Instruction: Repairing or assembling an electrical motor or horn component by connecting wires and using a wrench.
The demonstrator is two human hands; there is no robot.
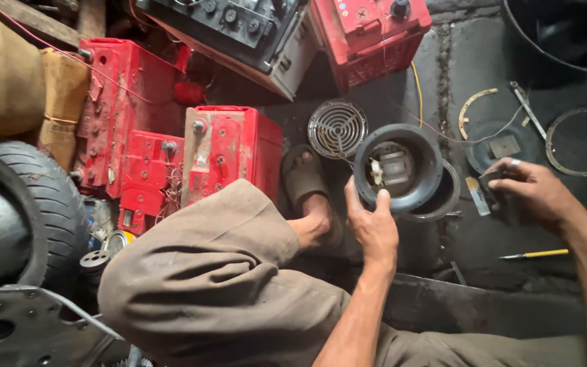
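Round black housing (398, 168), a shallow cup with a pale coil block at its centre, sits tilted in the middle of the scene, raised just above the dark floor (484, 224). The left hand (373, 225) grips its near rim, thumb on the left edge and a fingertip over the lip, so that grip is closed on the housing. A dark ring (448, 201) shows just behind the housing's right side. The right hand (537, 192), to the right, has its grip curled narrow around a small dark flat piece (490, 179); a ring sits on one finger. Just left of that hand a small flat blade (475, 196) lies on the floor. A yellow-handled screwdriver (537, 254) lies near the right forearm. Farther off rest a round black plate (501, 145), a thin metal ring (582, 143) at far right and a curved brass strip (473, 104). A spiral wire grille (337, 128) lies left of the housing, beside a sandalled foot (310, 190). Red batteries (229, 146) stand at left, with a tyre (39, 204) at the left edge.
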